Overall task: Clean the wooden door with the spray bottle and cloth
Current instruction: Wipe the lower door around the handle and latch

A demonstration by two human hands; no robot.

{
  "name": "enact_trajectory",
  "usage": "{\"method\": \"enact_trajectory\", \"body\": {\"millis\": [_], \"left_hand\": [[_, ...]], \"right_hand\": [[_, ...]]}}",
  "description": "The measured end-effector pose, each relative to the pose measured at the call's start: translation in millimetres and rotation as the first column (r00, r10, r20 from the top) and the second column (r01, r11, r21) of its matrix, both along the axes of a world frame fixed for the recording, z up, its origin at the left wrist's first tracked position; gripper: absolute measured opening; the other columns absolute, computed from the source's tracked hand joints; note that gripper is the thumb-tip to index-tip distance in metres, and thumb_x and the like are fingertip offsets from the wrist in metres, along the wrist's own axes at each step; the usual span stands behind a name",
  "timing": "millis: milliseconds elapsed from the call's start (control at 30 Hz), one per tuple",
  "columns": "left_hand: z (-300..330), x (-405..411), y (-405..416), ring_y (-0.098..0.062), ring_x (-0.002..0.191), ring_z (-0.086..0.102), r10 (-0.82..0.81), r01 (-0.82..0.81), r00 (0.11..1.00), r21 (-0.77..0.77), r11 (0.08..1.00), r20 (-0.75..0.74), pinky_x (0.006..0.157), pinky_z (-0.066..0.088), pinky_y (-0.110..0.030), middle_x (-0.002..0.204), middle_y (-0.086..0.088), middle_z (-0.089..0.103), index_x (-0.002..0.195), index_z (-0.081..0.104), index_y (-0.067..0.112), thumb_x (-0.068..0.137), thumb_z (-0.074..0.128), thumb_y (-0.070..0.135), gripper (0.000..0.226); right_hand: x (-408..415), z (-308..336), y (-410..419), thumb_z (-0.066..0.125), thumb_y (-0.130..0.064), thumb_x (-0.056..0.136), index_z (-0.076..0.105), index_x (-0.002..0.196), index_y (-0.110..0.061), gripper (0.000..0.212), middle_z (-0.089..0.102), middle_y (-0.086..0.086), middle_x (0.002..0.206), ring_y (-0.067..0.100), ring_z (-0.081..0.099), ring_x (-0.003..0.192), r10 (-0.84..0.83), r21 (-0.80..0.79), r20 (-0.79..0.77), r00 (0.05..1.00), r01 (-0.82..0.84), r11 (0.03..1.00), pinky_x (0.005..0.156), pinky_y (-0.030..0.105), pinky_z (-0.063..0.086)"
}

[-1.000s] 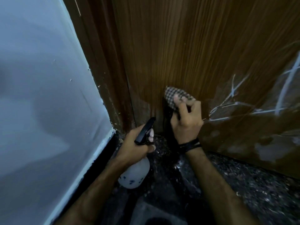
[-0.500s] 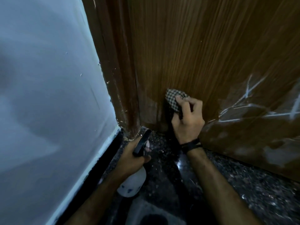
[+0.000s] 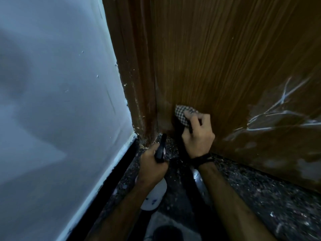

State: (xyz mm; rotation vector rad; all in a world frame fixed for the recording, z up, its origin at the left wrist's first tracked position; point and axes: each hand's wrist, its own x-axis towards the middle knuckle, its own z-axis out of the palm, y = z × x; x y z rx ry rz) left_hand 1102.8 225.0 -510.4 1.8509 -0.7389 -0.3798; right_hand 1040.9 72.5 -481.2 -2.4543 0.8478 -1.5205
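The wooden door (image 3: pixel 225 58) fills the upper right, with white scratch marks and pale patches low on its right side. My right hand (image 3: pixel 198 134) grips a bunched black-and-white checked cloth (image 3: pixel 181 113) and presses it against the door's bottom left corner, near the frame. My left hand (image 3: pixel 152 164) holds the spray bottle (image 3: pixel 155 193) by its black trigger head, low over the floor; the white body hangs under my hand and is partly hidden by my wrist.
A pale wall (image 3: pixel 52 101) with a white and black skirting strip (image 3: pixel 119 160) runs down the left. The dark brown door frame (image 3: pixel 137 84) stands between wall and door. The speckled dark floor (image 3: pixel 260 197) carries dust and debris.
My left hand with the bottle has dropped lower, away from the door. My right hand keeps the cloth on the same low patch of door, shifting slightly down.
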Motion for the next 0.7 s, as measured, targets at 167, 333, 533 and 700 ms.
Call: {"method": "enact_trajectory", "body": {"millis": [167,333,533,700], "left_hand": [[9,-3,-3,-0.023,0.067,0.059,0.078,-0.077,0.996,-0.024,0.997,0.043,0.06,0.04,-0.029,0.068,-0.008,0.061,0.077,0.059,0.006,0.066,0.054,0.009,0.013],[9,-9,7,0.012,0.073,0.061,0.141,-0.133,0.988,-0.113,0.985,0.065,0.068,0.041,-0.002,0.07,0.019,0.066,0.082,0.061,0.027,0.071,0.057,0.005,0.024],[21,-11,-1,0.011,0.071,0.062,0.051,-0.035,0.992,-0.137,0.99,0.117,0.064,0.04,-0.004,0.075,0.03,0.066,0.088,0.061,0.039,0.071,0.056,0.013,0.031],[14,-9,1,0.006,0.068,0.061,0.078,-0.064,0.993,-0.145,0.987,0.091,0.062,0.041,-0.008,0.071,0.025,0.065,0.076,0.058,0.034,0.069,0.054,0.011,0.025]], "right_hand": [[43,47,3,0.067,0.001,0.081,0.07,0.108,-0.01,0.029,0.053,0.01,0.094,0.02,0.052,0.08,-0.005,-0.136,0.057,0.998,0.012,0.991,0.054,0.024,0.037],[31,-47,21,0.085,0.002,0.049,0.056,0.101,-0.015,0.062,0.048,0.009,0.101,0.027,0.058,0.078,0.062,-0.012,-0.371,0.926,-0.072,0.997,0.05,0.031,0.048],[42,11,9,0.073,0.005,0.073,0.063,0.103,-0.012,0.036,0.04,0.001,0.094,0.019,0.048,0.076,0.009,-0.069,-0.036,0.999,-0.012,0.998,0.049,0.029,0.043],[71,37,11,0.067,0.003,0.08,0.06,0.116,-0.017,0.041,0.041,0.001,0.097,0.016,0.046,0.078,0.043,-0.146,0.088,0.995,-0.029,0.989,0.049,0.026,0.042]]}}
